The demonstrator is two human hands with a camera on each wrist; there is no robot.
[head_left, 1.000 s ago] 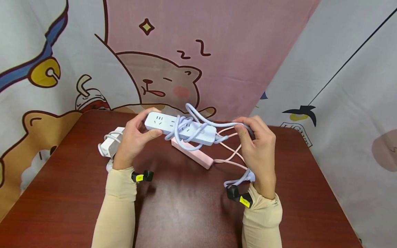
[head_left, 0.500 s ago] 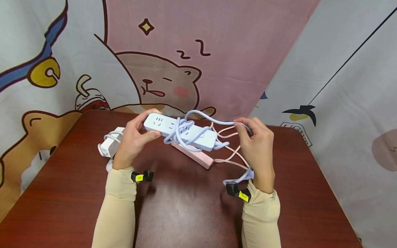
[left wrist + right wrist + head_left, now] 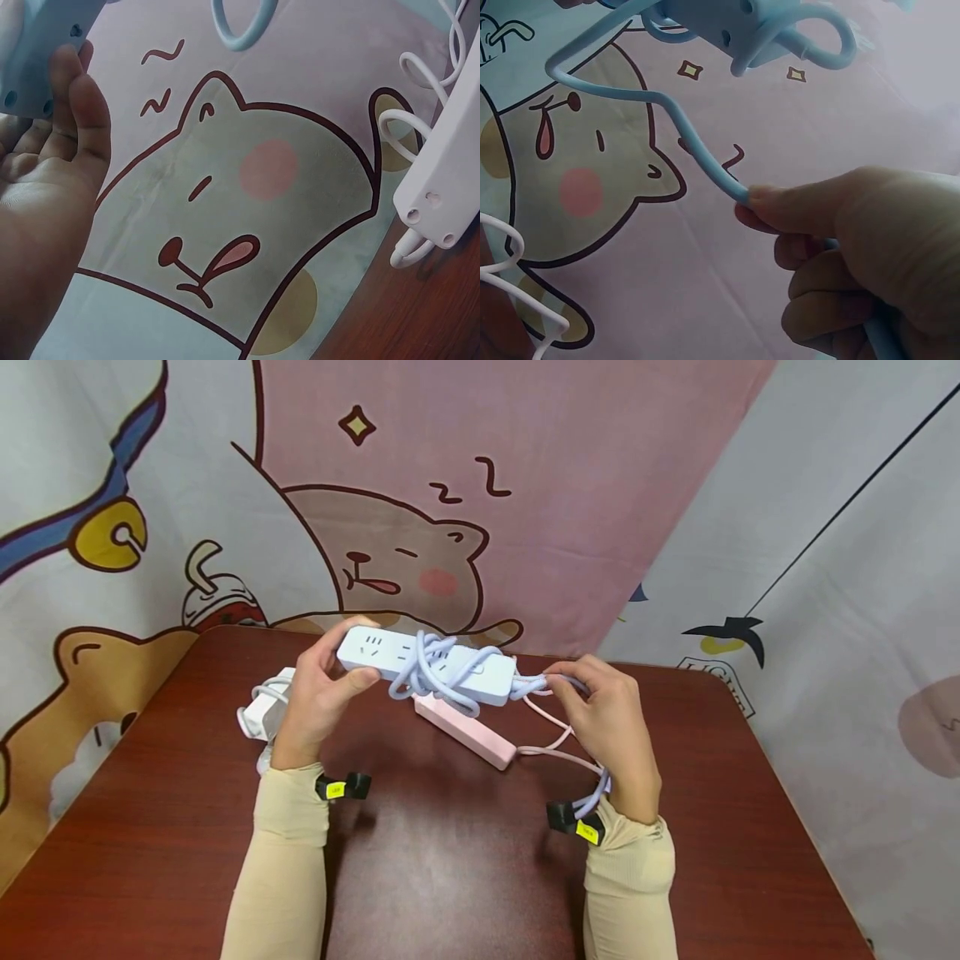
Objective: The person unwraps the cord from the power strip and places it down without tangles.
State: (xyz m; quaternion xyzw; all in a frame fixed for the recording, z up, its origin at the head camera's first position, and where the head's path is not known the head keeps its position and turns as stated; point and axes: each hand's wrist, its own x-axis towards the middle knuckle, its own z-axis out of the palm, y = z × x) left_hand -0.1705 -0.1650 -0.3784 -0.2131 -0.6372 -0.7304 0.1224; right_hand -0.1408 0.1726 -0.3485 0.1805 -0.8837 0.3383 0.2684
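Observation:
A pale blue power strip (image 3: 480,677) hangs above the table, tilted down to the right, with its own cord (image 3: 427,672) looped around its middle. My left hand (image 3: 318,697) grips its left end between thumb and fingers; in the left wrist view the fingers wrap under the strip's end (image 3: 37,67). My right hand (image 3: 611,718) pinches the cord near the strip's right end. In the right wrist view the cord (image 3: 697,146) runs from the strip into the right hand's (image 3: 855,255) thumb and forefinger and on through the curled fingers. The cord's lower stretch hangs beside the right wrist.
Below the blue strip, a pink power strip (image 3: 468,735) lies on the brown table (image 3: 450,877), its pink cord (image 3: 558,753) trailing right. Beside my left hand lies a white power strip (image 3: 262,714) with its cord wrapped round it. A printed curtain (image 3: 570,485) stands behind the table.
My right hand has moved left and a little down with the cord. The raised loop of cord above the strip has dropped out of sight. The strip has shifted slightly left.

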